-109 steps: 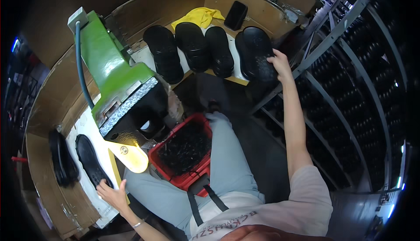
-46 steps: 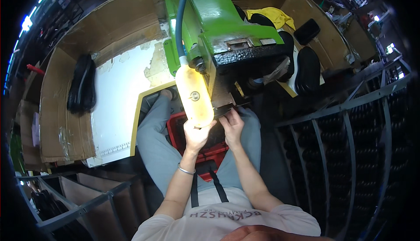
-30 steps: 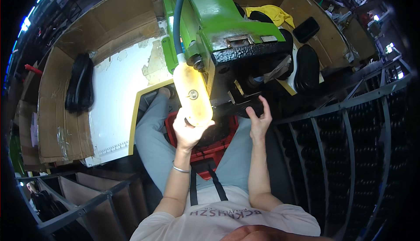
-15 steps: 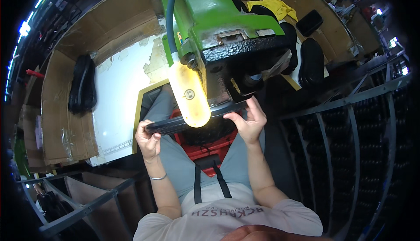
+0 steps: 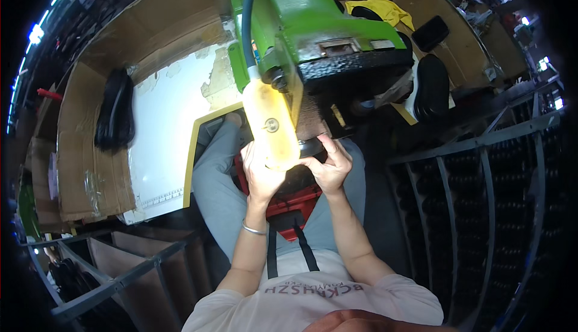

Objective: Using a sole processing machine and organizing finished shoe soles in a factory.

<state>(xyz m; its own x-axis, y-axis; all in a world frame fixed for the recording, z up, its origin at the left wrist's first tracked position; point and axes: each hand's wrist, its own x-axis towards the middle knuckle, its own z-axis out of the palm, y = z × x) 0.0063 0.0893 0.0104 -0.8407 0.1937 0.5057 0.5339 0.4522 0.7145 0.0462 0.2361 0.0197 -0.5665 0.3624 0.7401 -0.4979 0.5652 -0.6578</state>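
Observation:
A black shoe sole (image 5: pixel 309 148) is held end-on at the front of a green machine (image 5: pixel 349 37), and only a short part of it shows. My right hand (image 5: pixel 332 168) pinches it from the right, thumb toward me and index finger along the far side. On the other side, my left hand (image 5: pixel 263 178) is closed against the sole, its fingertips partly hidden behind a glowing yellow lamp (image 5: pixel 274 124). A brown, rough-looking block (image 5: pixel 312 118) on the machine sits just beyond the sole.
On the white table (image 5: pixel 162 109) at left, black soles (image 5: pixel 114 109) lie beside a cardboard wall (image 5: pixel 81 145). More soles (image 5: pixel 432 88), a dark block (image 5: pixel 430 33) and a yellow cloth (image 5: pixel 385 12) are at far right. Metal racks (image 5: pixel 487 169) flank me; a red seat (image 5: pixel 301 205) shows between my legs.
The sole has swung from lying crosswise to pointing end-on at the machine. My left hand has moved right, close to my right hand, which shifted slightly left.

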